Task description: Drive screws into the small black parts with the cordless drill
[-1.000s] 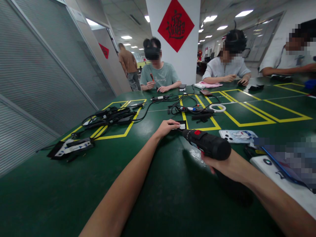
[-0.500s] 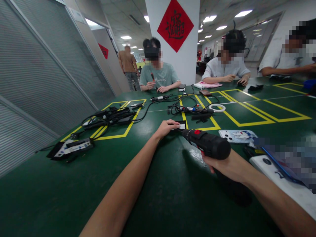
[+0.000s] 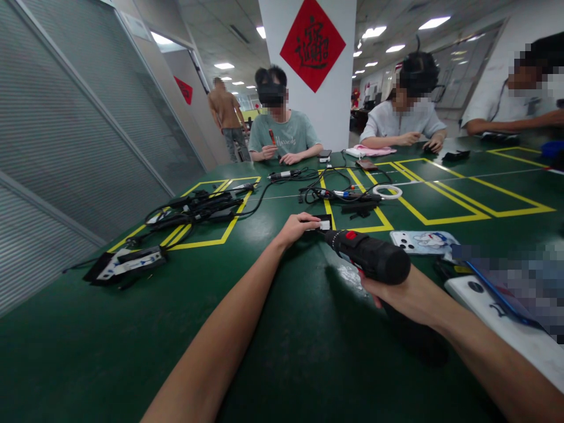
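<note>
Black power drill (image 3: 372, 255) in right hand (image 3: 399, 292), small part (image 3: 325, 224) at left hand (image 3: 298, 228).

So our table (image 3: 167, 329) has a cable pile (image 3: 202, 205) off to the left, some loose parts (image 3: 134, 262) on our side of it. Workpiece (image 3: 325, 225) is mid-table by our left grip (image 3: 296, 230), drill (image 3: 374, 257) to its right in our right grip (image 3: 392, 289). More cables (image 3: 339, 194) sit behind the workpiece, a phone (image 3: 423, 242) right of the drill.

Black drill (image 3: 374, 257) with red switch (image 3: 351, 235) in right hand (image 3: 396, 289), black-and-white part (image 3: 325, 225) at left hand (image 3: 298, 228), yellow-lined green table (image 3: 291, 352) below
</note>
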`<move>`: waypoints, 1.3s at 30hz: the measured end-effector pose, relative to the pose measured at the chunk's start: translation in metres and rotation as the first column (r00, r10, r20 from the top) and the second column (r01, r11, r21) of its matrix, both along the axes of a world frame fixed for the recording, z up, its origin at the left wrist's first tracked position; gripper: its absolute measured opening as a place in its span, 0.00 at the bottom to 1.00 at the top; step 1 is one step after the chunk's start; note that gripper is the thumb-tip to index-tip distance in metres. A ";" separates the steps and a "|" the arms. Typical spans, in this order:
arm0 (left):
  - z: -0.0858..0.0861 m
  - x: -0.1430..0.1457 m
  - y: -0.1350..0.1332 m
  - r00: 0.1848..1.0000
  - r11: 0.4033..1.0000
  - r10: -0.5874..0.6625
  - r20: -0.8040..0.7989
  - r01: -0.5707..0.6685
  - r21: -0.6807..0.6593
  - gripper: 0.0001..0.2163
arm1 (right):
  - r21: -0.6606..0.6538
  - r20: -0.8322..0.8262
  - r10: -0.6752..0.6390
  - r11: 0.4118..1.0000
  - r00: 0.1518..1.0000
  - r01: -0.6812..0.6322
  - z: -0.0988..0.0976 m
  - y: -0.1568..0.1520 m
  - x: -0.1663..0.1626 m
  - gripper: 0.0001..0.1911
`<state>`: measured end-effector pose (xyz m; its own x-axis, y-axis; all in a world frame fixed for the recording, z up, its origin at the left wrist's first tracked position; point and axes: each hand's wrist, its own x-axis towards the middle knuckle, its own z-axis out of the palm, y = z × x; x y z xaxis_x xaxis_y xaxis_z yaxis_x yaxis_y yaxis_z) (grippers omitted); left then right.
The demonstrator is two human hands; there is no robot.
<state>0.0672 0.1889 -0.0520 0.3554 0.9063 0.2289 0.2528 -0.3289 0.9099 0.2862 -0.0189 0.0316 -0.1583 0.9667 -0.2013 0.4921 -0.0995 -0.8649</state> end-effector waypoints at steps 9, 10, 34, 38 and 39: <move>0.001 -0.001 0.001 1.000 1.000 0.001 -0.014 -0.001 -0.002 0.14 | 0.004 0.014 0.013 1.000 1.000 -0.013 -0.005 0.000 0.001 0.12; 0.001 -0.001 0.001 1.000 1.000 -0.002 -0.014 0.002 -0.002 0.14 | 0.008 0.003 0.021 1.000 1.000 -0.021 -0.005 0.000 0.001 0.13; -0.004 -0.003 0.006 0.999 0.999 -0.035 -0.005 0.035 0.021 0.14 | 0.037 -0.081 0.040 0.999 0.996 -0.037 -0.005 -0.001 -0.002 0.13; -0.003 -0.003 0.005 0.999 0.999 -0.032 -0.004 0.032 0.020 0.14 | 0.031 -0.071 0.035 0.999 0.997 -0.033 -0.007 0.000 -0.001 0.15; -0.003 -0.003 0.005 0.999 0.999 -0.032 -0.005 0.032 0.019 0.14 | 0.034 -0.064 0.039 0.999 0.997 -0.037 -0.008 0.001 -0.001 0.15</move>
